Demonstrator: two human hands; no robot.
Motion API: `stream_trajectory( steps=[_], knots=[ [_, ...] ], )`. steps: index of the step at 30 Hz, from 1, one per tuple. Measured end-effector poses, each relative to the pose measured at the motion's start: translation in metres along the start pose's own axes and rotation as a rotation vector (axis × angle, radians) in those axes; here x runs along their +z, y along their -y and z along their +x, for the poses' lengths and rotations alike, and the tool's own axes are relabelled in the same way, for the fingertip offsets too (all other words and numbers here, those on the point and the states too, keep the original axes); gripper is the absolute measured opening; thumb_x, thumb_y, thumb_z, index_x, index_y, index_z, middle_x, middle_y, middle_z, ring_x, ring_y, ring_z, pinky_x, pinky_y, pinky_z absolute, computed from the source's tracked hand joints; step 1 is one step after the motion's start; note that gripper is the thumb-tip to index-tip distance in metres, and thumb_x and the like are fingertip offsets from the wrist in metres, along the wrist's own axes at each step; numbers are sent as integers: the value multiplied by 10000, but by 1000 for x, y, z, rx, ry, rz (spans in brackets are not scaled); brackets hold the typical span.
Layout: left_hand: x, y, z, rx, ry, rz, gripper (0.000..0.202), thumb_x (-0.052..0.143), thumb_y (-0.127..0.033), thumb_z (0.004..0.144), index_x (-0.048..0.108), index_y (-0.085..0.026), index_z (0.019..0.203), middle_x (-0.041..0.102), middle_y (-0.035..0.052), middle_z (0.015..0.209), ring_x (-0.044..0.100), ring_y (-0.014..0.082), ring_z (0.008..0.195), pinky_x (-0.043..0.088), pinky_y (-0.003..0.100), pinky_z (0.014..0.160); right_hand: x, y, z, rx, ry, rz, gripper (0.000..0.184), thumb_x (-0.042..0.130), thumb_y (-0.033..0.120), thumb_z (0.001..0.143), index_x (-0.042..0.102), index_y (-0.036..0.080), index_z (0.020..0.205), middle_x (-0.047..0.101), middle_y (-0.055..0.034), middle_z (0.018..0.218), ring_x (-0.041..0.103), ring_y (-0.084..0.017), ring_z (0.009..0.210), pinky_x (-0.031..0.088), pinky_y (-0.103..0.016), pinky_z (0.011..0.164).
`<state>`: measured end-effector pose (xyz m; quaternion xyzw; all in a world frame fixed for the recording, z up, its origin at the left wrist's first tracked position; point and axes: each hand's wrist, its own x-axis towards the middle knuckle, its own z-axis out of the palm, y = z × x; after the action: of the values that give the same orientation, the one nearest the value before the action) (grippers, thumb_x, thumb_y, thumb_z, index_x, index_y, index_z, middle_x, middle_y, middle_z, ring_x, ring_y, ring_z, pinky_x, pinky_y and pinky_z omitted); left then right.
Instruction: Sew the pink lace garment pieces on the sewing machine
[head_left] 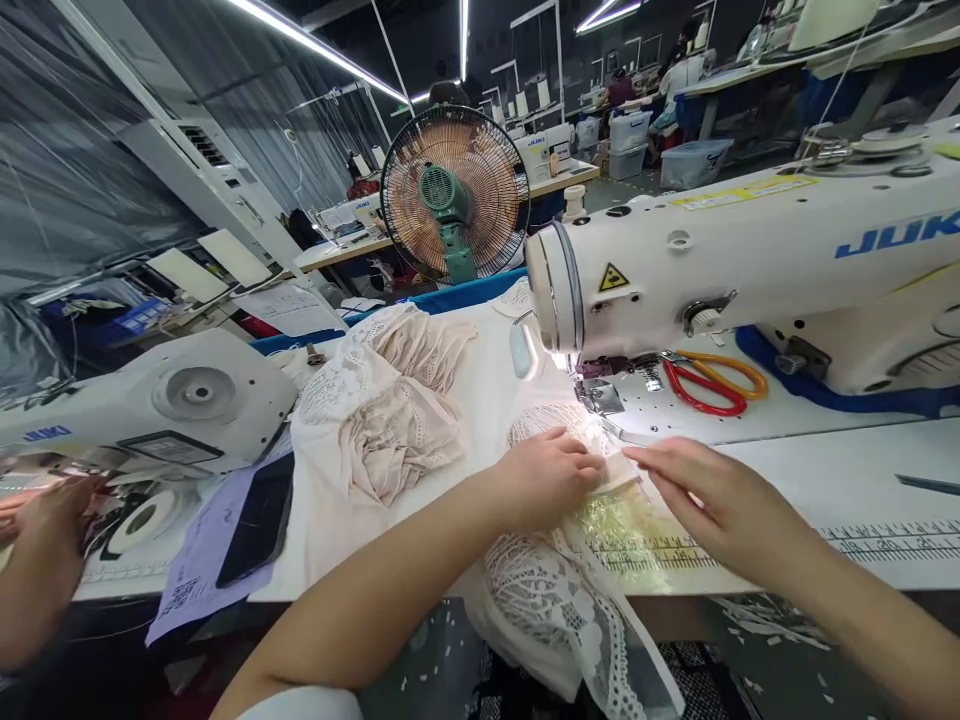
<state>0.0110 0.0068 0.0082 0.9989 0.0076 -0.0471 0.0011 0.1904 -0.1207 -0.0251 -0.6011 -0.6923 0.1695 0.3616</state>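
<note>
A white lace bra piece (pixel 555 590) runs from the needle area of the sewing machine (pixel 720 260) over the table's front edge, where a lace cup hangs down. My left hand (pixel 551 478) presses on the lace just in front of the presser foot, fingers bent together over the cloth. At the cloth's right edge my right hand (pixel 712 500) pinches with thumb and forefinger; the fingertips meet at a pale band. A thin metal strip lies beside those fingertips, its kind unclear. The needle lamp lights the lace brightly.
Scissors (pixel 709 383) with red and orange handles lie on the machine bed. Left are a heap of beige lace pieces (pixel 390 400), a black phone (pixel 259 520) on purple paper, and another person's hand (pixel 60 520) at a second machine (pixel 187 400). A fan (pixel 454 195) stands behind.
</note>
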Motion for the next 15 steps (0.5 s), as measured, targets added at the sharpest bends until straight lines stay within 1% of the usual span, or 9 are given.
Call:
stream_trajectory(
  steps=[1, 3, 5, 6, 7, 9, 11, 12, 15],
  knots=[
    [1, -4, -2, 8, -16, -11, 212, 524, -129, 779, 607, -150, 972, 587, 18, 1206, 540, 191, 1048, 350, 364, 983, -2, -8, 4, -77, 5, -128, 362, 329, 197, 878, 610, 217, 1105, 605, -102, 1003, 573, -241, 854, 488, -365, 645],
    [5, -11, -7, 15, -60, -28, 173, 535, -143, 762, 604, -133, 920, 588, 38, 1199, 562, 186, 1005, 361, 350, 973, -1, -22, 10, -172, 89, -289, 374, 337, 116, 839, 635, 223, 1040, 593, -92, 977, 553, -241, 845, 476, -359, 635],
    [11, -15, -11, -2, -126, -37, 137, 489, -175, 791, 600, -126, 855, 603, 53, 1167, 574, 185, 965, 367, 354, 960, 3, -31, 10, -216, 159, -346, 379, 360, 75, 817, 640, 226, 1023, 587, -84, 984, 537, -239, 869, 474, -363, 666],
    [14, -16, -12, -18, -165, -39, 165, 447, -192, 816, 597, -127, 842, 610, 60, 1150, 574, 188, 956, 366, 362, 953, 4, -34, 9, -231, 175, -349, 385, 367, 66, 816, 636, 227, 1039, 584, -84, 1005, 531, -239, 896, 473, -369, 696],
    [17, -16, -12, -32, -203, -38, 206, 410, -215, 840, 596, -127, 860, 615, 67, 1137, 570, 193, 953, 363, 372, 948, 5, -36, 7, -246, 174, -347, 390, 369, 64, 821, 629, 226, 1063, 581, -86, 1025, 523, -240, 925, 470, -376, 727],
    [22, -12, -11, -49, -252, -23, 290, 374, -277, 874, 581, -125, 1008, 615, 79, 1120, 558, 203, 955, 357, 393, 935, 6, -38, 5, -271, 163, -345, 381, 372, 73, 837, 618, 216, 1091, 580, -93, 1044, 510, -243, 962, 463, -380, 760],
    [26, -6, -9, -53, -263, 13, 388, 377, -343, 887, 510, -136, 1187, 611, 82, 1094, 545, 210, 956, 350, 420, 925, 7, -37, 4, -300, 153, -361, 366, 373, 76, 842, 615, 203, 1085, 580, -102, 1049, 505, -248, 969, 460, -382, 763],
    [28, -2, -8, -48, -262, 35, 416, 386, -373, 887, 491, -153, 1224, 608, 78, 1074, 543, 211, 947, 345, 434, 924, 8, -37, 5, -311, 145, -378, 360, 380, 70, 835, 615, 199, 1075, 579, -105, 1048, 505, -252, 965, 458, -383, 757],
    [29, 8, -3, -28, -291, 76, 382, 410, -409, 877, 562, -202, 1160, 588, 75, 1032, 537, 208, 917, 338, 455, 921, 11, -32, 12, -288, 127, -445, 339, 430, 38, 790, 629, 196, 1013, 574, -96, 979, 515, -243, 878, 443, -361, 706]
  ],
)
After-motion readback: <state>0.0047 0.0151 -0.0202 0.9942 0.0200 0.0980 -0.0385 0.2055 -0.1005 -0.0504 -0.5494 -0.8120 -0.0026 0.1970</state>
